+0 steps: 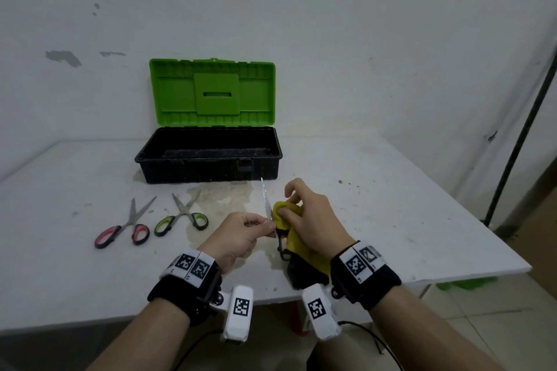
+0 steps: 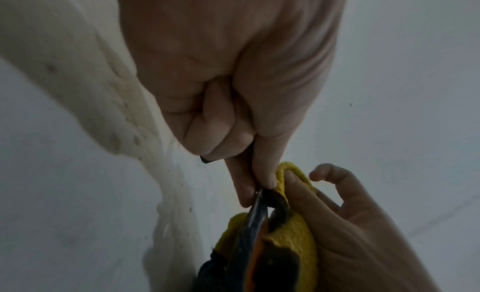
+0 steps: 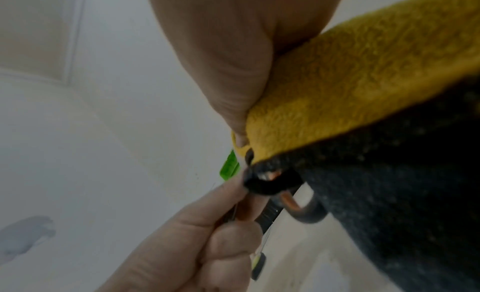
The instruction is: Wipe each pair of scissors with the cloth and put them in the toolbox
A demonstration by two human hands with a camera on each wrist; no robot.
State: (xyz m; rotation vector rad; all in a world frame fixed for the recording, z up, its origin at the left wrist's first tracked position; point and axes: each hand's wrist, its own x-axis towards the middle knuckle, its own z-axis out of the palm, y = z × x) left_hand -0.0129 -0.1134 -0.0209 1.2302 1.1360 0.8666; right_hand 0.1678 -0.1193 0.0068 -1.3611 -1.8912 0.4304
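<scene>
My left hand (image 1: 262,224) pinches a pair of black-and-orange-handled scissors (image 1: 265,200) by the blades. The tip points toward the toolbox and the handles (image 1: 282,247) hang toward me. My right hand (image 1: 297,212) grips a yellow-and-black cloth (image 1: 304,253) and presses it around the scissors near the pivot. The left wrist view shows the blade (image 2: 257,216) running into the cloth (image 2: 293,234). From the right wrist, the cloth (image 3: 350,86) covers the handle loop (image 3: 270,185). The open toolbox (image 1: 208,157), black with a green lid, stands behind.
Two more pairs lie open on the white table (image 1: 391,205) to the left: pink-handled scissors (image 1: 128,227) and green-handled scissors (image 1: 185,215). The table's front edge is near my wrists. A dark pole (image 1: 518,129) leans at the right.
</scene>
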